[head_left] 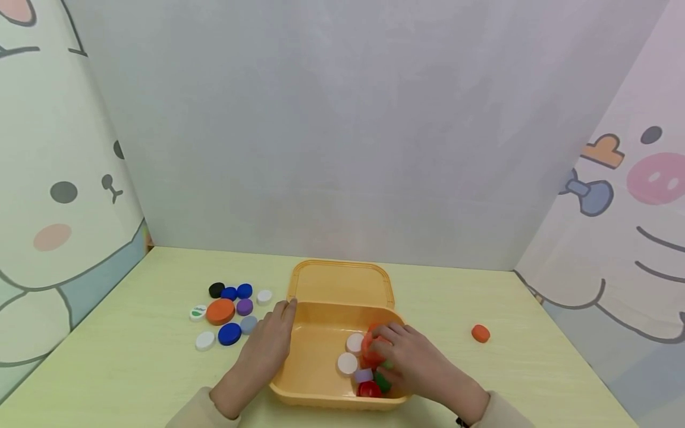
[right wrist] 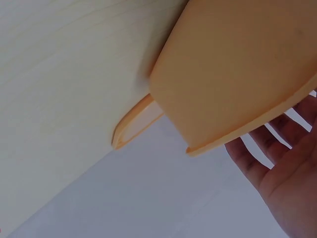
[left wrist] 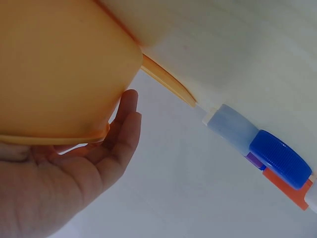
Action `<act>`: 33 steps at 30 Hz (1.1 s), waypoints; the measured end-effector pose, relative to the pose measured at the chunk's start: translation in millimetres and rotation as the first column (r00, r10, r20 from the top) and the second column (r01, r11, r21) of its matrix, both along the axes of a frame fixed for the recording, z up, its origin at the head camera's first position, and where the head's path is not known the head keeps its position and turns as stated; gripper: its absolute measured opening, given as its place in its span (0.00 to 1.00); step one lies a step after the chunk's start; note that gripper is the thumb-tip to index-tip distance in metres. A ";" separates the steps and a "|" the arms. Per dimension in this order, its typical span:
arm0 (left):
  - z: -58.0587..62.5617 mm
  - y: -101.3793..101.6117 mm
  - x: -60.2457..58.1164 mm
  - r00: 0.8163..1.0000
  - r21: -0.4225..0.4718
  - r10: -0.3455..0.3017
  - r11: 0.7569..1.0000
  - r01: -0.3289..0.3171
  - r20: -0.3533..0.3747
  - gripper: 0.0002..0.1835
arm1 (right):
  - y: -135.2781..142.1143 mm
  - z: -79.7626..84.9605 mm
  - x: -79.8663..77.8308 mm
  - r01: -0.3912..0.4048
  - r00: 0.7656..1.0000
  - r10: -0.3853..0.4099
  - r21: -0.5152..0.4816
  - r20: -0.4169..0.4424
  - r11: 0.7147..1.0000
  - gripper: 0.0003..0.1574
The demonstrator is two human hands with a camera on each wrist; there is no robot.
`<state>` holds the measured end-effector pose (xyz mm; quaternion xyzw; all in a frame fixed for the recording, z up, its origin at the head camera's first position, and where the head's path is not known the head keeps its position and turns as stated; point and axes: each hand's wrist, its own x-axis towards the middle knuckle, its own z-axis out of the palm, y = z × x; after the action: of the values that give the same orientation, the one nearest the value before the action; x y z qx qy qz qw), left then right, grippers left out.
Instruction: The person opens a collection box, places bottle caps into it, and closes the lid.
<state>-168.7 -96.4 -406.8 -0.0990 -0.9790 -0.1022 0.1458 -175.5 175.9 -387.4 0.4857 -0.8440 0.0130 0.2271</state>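
Observation:
A yellow-orange plastic box (head_left: 316,356) stands in front of me. My left hand (head_left: 271,333) rests along its left rim, fingertips near the back left corner; in the left wrist view those fingers are loosely bent outside the wall. Over the right side of the box, my right hand (head_left: 414,359) reaches in, fingers spread and touching an orange bottle cap (head_left: 370,355). Around it inside lie two white caps (head_left: 347,364), a lilac cap (head_left: 363,375), a red cap (head_left: 369,389) and a green cap (head_left: 382,381). In the right wrist view the rim hides the right fingertips.
Behind the box lies its yellow-orange lid (head_left: 342,282). Left on the table (head_left: 134,356) is a cluster of several caps, including a large orange one (head_left: 220,311), a blue one (head_left: 229,334) and a black one (head_left: 216,290). A lone orange-red cap (head_left: 480,333) lies to the right.

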 end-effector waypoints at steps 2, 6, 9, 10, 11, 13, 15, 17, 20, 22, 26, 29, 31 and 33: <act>0.0 -0.2 0.0 1.000 0.002 0.001 1.000 -0.001 0.000 0.28 | 2.6 3.1 -1.9 0.027 1.000 -0.027 0.003 0.010 1.000 0.19; -0.1 -0.2 -0.2 1.000 0.007 0.003 1.000 -0.003 0.000 0.28 | 11.4 11.1 -6.0 0.098 0.994 -0.099 0.018 0.038 0.995 0.19; 0.0 -0.2 -0.3 1.000 0.006 0.003 1.000 -0.003 -0.005 0.28 | 20.8 16.0 -10.5 0.152 0.987 -0.152 0.000 0.059 0.988 0.20; 0.1 -0.3 -0.3 1.000 0.006 0.002 1.000 -0.002 -0.008 0.28 | 24.3 17.2 -12.4 0.169 0.984 -0.168 -0.011 0.059 0.986 0.20; 0.2 -0.3 -0.3 1.000 0.006 0.001 1.000 -0.001 -0.009 0.28 | 27.9 18.0 -14.6 0.182 0.982 -0.180 -0.028 0.055 0.983 0.20; 0.4 -0.4 -0.2 1.000 0.006 0.000 1.000 0.000 -0.011 0.28 | 35.6 18.5 -19.7 0.205 0.979 -0.203 -0.060 0.038 0.977 0.19; 0.4 -0.3 -0.2 1.000 0.007 -0.001 1.000 0.001 -0.009 0.28 | 44.2 18.0 -24.8 0.222 0.975 -0.222 -0.085 0.011 0.971 0.19; 0.2 -0.3 -0.3 1.000 0.008 -0.001 1.000 0.001 -0.005 0.29 | 53.4 16.7 -29.9 0.229 0.972 -0.233 -0.108 -0.019 0.967 0.19; -0.3 -0.3 -0.6 1.000 0.007 0.000 1.000 0.000 -0.003 0.29 | 67.8 13.6 -36.2 0.253 0.964 -0.261 -0.129 -0.043 0.959 0.20; -0.6 -0.5 -0.8 1.000 0.005 0.000 1.000 0.000 -0.003 0.29 | 77.1 11.1 -39.8 0.273 0.958 -0.282 -0.140 -0.047 0.952 0.20; -1.1 -0.6 -0.9 1.000 0.006 0.000 1.000 0.000 -0.002 0.29 | 95.9 5.3 -44.6 0.329 0.941 -0.336 -0.153 -0.025 0.932 0.20; -1.1 -0.5 -0.7 1.000 0.007 -0.001 1.000 0.001 0.004 0.29 | 110.5 0.2 -46.9 0.375 0.925 -0.380 -0.160 0.002 0.913 0.20; -1.1 -0.4 -0.6 1.000 0.007 0.000 1.000 0.000 0.007 0.29 | 119.7 -3.3 -48.0 0.407 0.913 -0.408 -0.164 0.026 0.899 0.20; -0.9 -0.2 -0.4 1.000 0.007 0.001 1.000 -0.001 0.009 0.29 | 128.0 -6.1 -48.9 0.443 0.896 -0.439 -0.164 0.061 0.881 0.19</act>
<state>-169.0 -96.6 -407.7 -0.0976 -0.9793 -0.1061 0.1419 -224.3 303.8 -393.5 0.2591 -0.9304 0.0399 0.2563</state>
